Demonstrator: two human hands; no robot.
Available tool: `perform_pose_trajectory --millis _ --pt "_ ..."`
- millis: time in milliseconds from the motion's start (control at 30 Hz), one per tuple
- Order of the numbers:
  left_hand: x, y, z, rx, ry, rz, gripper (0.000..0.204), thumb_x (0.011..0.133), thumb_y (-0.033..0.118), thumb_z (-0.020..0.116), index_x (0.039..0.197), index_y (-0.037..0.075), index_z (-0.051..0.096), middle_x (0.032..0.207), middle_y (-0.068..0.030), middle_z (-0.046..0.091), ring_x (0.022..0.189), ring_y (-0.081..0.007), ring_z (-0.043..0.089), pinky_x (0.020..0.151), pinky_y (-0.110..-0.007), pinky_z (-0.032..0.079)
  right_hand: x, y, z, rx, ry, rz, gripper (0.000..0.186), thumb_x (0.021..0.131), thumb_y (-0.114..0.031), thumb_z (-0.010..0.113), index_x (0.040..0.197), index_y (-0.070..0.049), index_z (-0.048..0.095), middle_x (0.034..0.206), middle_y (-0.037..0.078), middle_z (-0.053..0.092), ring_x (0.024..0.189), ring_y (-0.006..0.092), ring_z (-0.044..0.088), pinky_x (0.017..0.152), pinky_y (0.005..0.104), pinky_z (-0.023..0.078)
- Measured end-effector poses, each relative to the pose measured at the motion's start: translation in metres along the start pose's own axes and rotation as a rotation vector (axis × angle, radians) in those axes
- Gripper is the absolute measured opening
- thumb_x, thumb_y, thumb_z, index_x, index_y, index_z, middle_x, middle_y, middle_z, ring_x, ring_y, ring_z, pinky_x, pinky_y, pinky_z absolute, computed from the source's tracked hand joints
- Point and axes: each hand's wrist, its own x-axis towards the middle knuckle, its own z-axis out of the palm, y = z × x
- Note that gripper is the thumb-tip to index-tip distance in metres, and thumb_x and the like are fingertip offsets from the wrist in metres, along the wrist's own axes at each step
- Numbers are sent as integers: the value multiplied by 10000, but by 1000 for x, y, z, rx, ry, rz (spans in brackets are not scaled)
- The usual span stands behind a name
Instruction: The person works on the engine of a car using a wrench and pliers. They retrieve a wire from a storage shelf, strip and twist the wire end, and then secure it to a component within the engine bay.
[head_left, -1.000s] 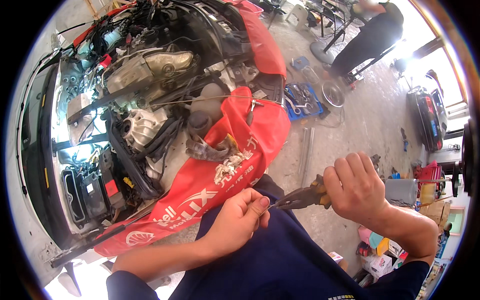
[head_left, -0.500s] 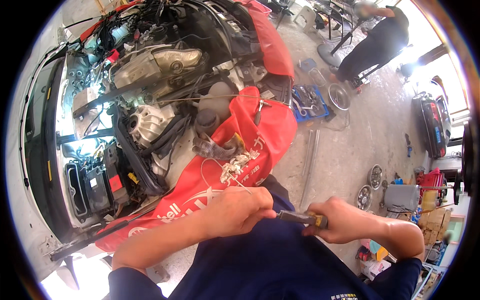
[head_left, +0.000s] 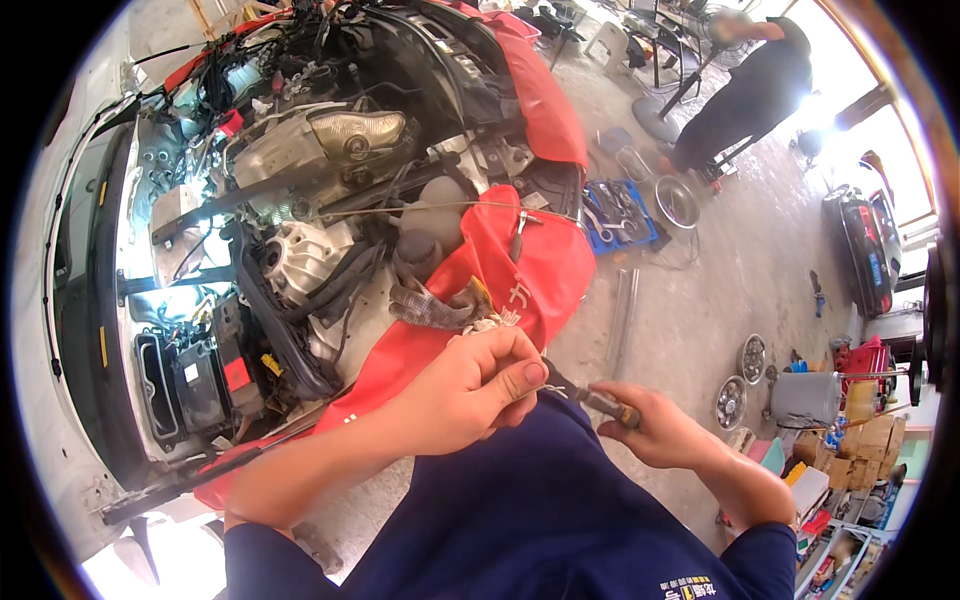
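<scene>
My left hand is closed in a pinch in front of my body, with a thin pale strand, like a wire end, at its fingertips. My right hand grips a slim hand tool with a grey body and a yellow-and-black rear end; its exact kind is unclear. The tool's dark front end reaches close to my left fingertips. Just beyond my left hand, a grey knitted glove and a crumpled whitish bundle lie on the red fender cover. My left hand partly hides the bundle.
The opened engine bay fills the left side. A blue tool tray and a round metal bowl lie on the floor ahead. Another person stands at the far right near a fan. Wheel covers and boxes stand to the right.
My left hand has moved up slightly and turned, showing the thumb; it now covers the thin cable loop seen before. My right hand has shifted slightly left and tilted the tool, its front end angling upward.
</scene>
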Motion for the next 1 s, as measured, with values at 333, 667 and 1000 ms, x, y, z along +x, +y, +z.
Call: perform_pose_trajectory --millis 333,667,1000 --pt "-3 12 24 -374 15 -330 237 1003 313 427 893 105 446 691 -17 479 466 -40 278 403 -193 212 23 -24 12 -531 779 -314 604 608 158 594 1188 33 482 1179 188 499 1232 451 414 1011 472 383" --pt "-1 5 34 -450 55 -380 247 1015 311 395 884 109 449 702 -19 451 471 -36 273 396 -184 211 15 -26 4 -677 899 -345 572 590 153 610 1131 7 496 1147 182 524 1177 410 496 929 463 424" --pt "1 4 42 -509 50 -401 240 1012 313 401 880 117 433 703 -16 438 475 -37 270 395 -178 196 9 -24 -9 -765 858 -385 462 651 18 662 1092 -8 526 1084 142 523 1140 358 520 900 430 405"
